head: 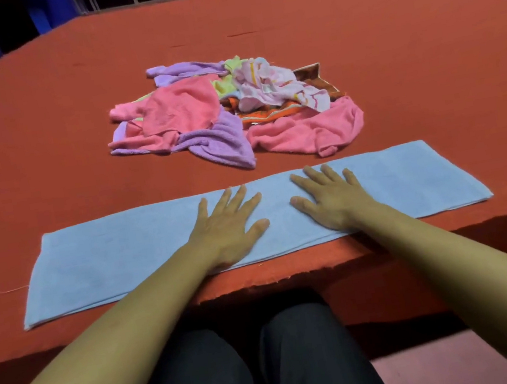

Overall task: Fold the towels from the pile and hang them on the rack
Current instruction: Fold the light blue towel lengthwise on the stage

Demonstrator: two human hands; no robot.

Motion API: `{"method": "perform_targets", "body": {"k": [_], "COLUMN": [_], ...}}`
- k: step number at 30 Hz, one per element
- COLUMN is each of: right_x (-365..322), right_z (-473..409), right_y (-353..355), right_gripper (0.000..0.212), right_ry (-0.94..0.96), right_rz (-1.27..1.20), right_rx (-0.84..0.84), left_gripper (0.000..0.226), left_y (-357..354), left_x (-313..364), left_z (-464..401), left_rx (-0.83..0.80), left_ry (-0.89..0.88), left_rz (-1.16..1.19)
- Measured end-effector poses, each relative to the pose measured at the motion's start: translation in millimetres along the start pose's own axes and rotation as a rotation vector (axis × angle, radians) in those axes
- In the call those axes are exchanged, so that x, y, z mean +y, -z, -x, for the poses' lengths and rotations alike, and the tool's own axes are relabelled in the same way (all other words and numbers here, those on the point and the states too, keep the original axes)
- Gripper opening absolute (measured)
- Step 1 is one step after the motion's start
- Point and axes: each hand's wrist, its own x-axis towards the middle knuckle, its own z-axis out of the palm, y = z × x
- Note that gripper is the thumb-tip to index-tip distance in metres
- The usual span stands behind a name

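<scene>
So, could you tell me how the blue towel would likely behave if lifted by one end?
The blue towel looks like soft terry lying flat in a long strip, so it would probably droop limply. Its layers would likely fall open. Both hands press it flat.

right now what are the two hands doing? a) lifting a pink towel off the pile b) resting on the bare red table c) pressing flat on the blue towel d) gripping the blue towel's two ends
c: the left hand and right hand lie with fingers spread, flat on the middle of the blue towel, away from the pile.
</scene>
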Motion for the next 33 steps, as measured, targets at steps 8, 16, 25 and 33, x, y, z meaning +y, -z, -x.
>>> {"method": "perform_targets", "body": {"k": [8,16,25,33], "right_x": [-25.9,-180.7,-307.4,-333.8], "right_z": [-3.8,-25.9,-69.4,-108.1], "right_y": [19.4,19.4,-8.4,-22.3], "right_gripper": [0.068,0.051,0.031,0.042], "right_ry": [0.051,0.457,0.546,0.430], "right_rz": [-0.030,-0.213,-0.553,-0.318], "right_rx": [0.003,0.164,0.332,0.271], "left_gripper": [0.062,0.035,0.018,0.022], "left_y": [14.0,24.2,17.3,-2.4], "left_x": [-11.4,-129.9,-257.6,-289.6], "left_z": [14.3,95.2,137.5,114.8], "left_rx": [0.104,0.551,0.772,0.670], "left_ry": [0.005,0.221,0.566,0.519], "left_rz": [0.110,0.255,0.525,0.544]}}
